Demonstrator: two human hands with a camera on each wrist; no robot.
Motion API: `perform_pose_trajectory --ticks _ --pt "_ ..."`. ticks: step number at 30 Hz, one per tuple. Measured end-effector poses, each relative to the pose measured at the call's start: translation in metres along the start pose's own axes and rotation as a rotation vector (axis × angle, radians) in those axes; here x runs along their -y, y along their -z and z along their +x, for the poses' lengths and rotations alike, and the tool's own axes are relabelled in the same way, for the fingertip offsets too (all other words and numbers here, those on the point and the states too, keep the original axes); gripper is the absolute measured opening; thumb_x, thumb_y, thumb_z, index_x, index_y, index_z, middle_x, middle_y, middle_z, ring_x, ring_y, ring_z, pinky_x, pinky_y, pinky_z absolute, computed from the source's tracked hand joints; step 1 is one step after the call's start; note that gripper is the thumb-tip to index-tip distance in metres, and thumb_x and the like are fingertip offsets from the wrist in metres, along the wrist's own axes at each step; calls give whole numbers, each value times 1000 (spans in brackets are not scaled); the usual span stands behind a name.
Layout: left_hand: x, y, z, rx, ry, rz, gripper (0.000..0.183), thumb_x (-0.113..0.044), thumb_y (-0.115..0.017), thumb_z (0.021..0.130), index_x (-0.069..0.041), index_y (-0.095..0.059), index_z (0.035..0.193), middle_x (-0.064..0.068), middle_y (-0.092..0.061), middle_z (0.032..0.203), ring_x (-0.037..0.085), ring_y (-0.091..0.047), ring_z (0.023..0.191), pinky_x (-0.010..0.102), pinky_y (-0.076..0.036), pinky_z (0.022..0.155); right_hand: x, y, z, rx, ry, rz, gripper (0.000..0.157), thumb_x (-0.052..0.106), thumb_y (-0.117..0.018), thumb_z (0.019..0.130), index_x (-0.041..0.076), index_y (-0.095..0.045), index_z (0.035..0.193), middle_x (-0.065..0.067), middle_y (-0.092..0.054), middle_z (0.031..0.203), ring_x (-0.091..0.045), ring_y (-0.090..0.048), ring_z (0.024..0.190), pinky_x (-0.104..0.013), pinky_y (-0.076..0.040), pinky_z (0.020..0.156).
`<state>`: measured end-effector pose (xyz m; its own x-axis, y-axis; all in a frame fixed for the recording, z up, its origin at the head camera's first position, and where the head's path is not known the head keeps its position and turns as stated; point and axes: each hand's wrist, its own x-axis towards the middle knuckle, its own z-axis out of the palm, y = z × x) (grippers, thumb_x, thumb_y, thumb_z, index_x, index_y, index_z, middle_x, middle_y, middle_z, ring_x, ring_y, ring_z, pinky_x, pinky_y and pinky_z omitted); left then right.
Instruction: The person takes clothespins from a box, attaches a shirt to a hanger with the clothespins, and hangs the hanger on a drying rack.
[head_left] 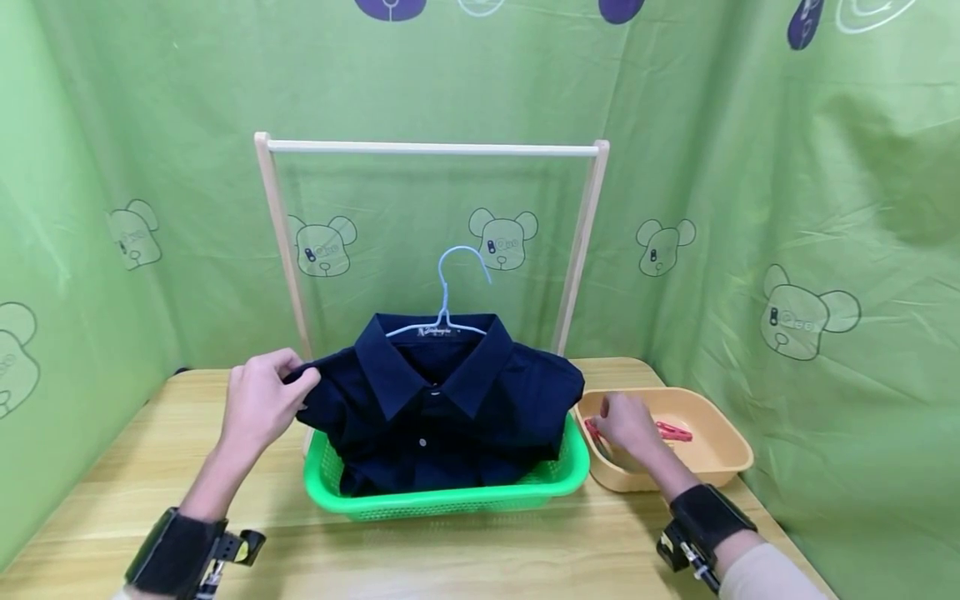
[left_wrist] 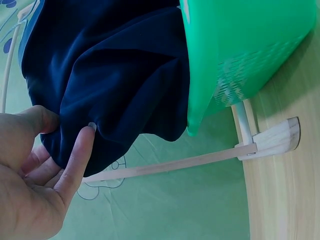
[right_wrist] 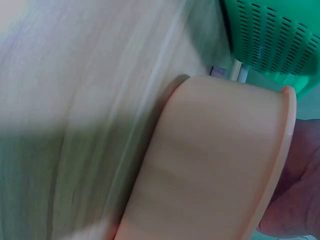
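Observation:
A dark navy collared shirt (head_left: 442,450) sits on a light blue wire hanger (head_left: 446,292), its lower part gathered in a green basket (head_left: 450,500). At the shirt's shoulder on the left, my left hand (head_left: 262,400) pinches the fabric between thumb and fingers; the left wrist view shows this hand (left_wrist: 40,185) close up. My right hand (head_left: 628,423) reaches down into an orange basin (head_left: 720,429). Its fingertips are at a red clothespin (head_left: 591,432), but whether they grip it is hidden. Another red clothespin (head_left: 673,432) lies in the basin, right of the hand.
Behind the basket stands a wooden rack with a white top bar (head_left: 435,149). Its foot (left_wrist: 275,140) rests on the wooden table (head_left: 420,558). Green curtains (head_left: 825,208) with bear prints enclose the back and sides. The basin stands close against the basket's right end.

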<state>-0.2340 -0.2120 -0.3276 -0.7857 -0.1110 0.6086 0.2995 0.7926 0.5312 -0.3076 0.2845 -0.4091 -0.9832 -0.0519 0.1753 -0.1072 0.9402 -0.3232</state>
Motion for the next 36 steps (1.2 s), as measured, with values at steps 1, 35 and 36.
perform_pose_trajectory --ticks 1,35,36 --pt "0 0 0 1 3 -1 16 -15 -65 83 -13 -66 67 -6 -59 50 10 -53 48 27 -39 56 -1 -1 0 6 -4 -1 24 14 -72 85 5 -56 69 -6 -52 64 -24 -49 60 -33 -36 56" --pt "1 0 2 32 58 -9 16 -17 -64 84 -12 -69 71 -2 -69 58 8 -65 49 32 -47 60 -3 -10 -1 136 -50 -83 4 4 -62 77 2 -59 78 -12 -58 74 -27 -55 67 -38 -44 60" --pt "1 -1 2 33 60 -11 16 -17 -64 85 -12 -69 71 -2 -69 58 8 -65 49 33 -48 60 -3 -10 -1 137 -50 -86 4 4 -61 78 1 -59 79 -13 -59 74 -28 -56 67 -38 -44 60"
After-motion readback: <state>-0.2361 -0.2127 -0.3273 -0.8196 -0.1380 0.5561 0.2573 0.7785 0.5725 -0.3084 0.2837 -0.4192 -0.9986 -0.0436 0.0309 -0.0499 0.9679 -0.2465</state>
